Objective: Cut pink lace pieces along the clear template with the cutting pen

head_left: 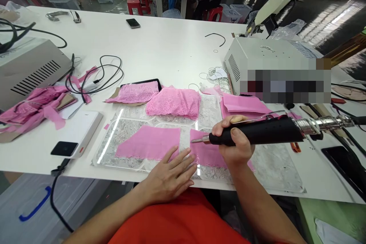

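Note:
My right hand (238,143) is closed around a black handheld power tool (260,130) with a slim metal tip and a metal connector at its back end. The tip points left, over the upper left part of a pink fabric piece (210,154); whether it touches I cannot tell. My left hand (174,173) lies flat with fingers stretched, at the near edge of the mat between the two pink pieces. Its fingertips reach the corner of the left pink fabric piece (151,143). Both pieces lie on a clear-covered, grey-patterned mat (274,164).
Behind the pieces lie stacked pink lace pieces (174,102) and folded pink fabric (243,103). A grey machine box (268,57) stands right, another vented box (34,68) left. A white device (81,131), looped black cables (110,65) and a phone (133,23) rest on the white table.

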`<action>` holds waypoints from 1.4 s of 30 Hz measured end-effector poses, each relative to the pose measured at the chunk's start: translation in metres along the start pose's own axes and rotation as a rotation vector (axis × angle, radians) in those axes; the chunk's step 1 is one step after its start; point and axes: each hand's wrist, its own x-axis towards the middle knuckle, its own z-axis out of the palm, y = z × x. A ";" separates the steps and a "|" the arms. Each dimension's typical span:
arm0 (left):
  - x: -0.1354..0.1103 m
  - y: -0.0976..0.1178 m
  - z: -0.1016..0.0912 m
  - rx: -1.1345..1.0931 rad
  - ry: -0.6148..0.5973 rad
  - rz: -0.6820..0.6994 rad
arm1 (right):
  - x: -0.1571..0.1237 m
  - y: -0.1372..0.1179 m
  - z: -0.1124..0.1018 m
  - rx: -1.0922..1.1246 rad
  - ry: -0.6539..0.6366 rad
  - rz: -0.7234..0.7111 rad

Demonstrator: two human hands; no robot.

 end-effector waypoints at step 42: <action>0.011 -0.004 -0.013 -0.088 0.050 -0.082 | 0.015 -0.036 -0.025 0.043 0.141 -0.117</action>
